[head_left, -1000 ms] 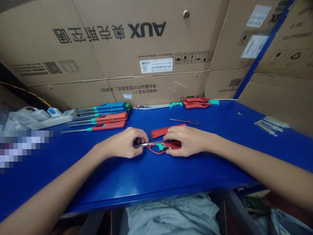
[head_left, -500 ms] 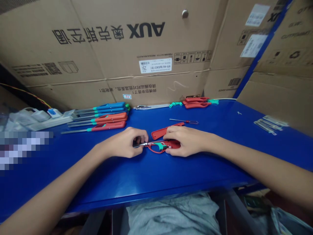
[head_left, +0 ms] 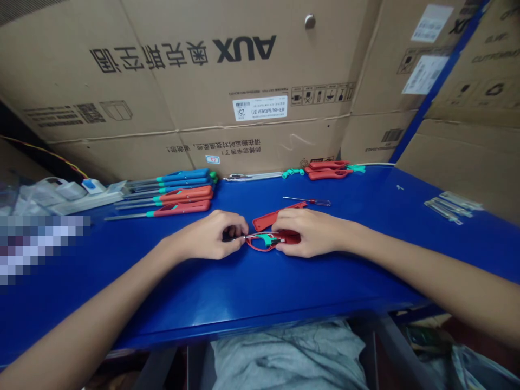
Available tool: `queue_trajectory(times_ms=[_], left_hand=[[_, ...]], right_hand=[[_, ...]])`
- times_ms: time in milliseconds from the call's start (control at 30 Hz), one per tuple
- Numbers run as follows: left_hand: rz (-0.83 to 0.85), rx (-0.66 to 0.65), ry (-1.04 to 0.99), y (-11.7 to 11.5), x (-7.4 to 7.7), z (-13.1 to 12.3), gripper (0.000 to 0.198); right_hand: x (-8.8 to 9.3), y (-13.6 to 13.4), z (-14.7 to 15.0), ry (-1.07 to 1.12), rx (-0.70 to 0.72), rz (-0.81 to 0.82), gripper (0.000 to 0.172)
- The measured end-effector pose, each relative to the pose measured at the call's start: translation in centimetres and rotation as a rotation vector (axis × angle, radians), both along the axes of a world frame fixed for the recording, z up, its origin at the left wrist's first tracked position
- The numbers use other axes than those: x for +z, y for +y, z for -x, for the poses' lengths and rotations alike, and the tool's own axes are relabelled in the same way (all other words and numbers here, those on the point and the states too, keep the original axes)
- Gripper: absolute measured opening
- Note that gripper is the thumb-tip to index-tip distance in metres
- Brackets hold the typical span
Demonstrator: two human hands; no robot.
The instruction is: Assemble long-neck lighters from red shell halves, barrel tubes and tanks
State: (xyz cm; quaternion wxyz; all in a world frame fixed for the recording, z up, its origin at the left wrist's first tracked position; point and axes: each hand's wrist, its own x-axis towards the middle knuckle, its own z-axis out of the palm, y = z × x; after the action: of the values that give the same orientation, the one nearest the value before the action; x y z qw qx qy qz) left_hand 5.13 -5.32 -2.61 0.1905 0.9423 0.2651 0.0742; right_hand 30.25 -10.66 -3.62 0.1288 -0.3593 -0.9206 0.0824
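Note:
An opened red lighter handle [head_left: 260, 249] with a green trigger [head_left: 266, 239] lies between my hands, its inside facing up. My right hand [head_left: 309, 233] is closed around its right end. At the other end, my left hand [head_left: 213, 234] pinches a thin metal part [head_left: 245, 236], most of it hidden by the fingers. A thin wire or tube runs along the top of the handle. The loose red half shell [head_left: 266, 220] lies just behind, partly covered by my right hand. Farther back is a small screwdriver [head_left: 320, 202] with a clear reddish handle.
Several blue and red long-nosed lighters [head_left: 182, 207] lie at the back left, near a power strip [head_left: 91, 199]. Metal rods [head_left: 260, 176], green pieces [head_left: 293, 173] and red handles [head_left: 328, 173] line the cardboard [head_left: 227, 143]. Small bagged parts [head_left: 447, 208] lie at right on the blue table [head_left: 195, 303].
The shiny metal part at my left fingertips shows less than before, and the fingers have closed slightly toward the handle. My right hand keeps its hold. The view shifted slightly.

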Motion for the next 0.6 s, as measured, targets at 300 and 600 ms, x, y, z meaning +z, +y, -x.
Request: queue_trajectory(times_ms=[300, 600], left_hand=[[-0.054, -0.009, -0.040, -0.05, -0.45, -0.43, 0.021], [-0.043, -0.012, -0.057, -0.12, -0.72, -0.49, 0.018]], right_hand=[[-0.04, 0.12, -0.02, 0.013, 0.038, -0.031, 0.022], [-0.34, 0.32, 0.02, 0.040, 0.048, -0.059, 0.021]])
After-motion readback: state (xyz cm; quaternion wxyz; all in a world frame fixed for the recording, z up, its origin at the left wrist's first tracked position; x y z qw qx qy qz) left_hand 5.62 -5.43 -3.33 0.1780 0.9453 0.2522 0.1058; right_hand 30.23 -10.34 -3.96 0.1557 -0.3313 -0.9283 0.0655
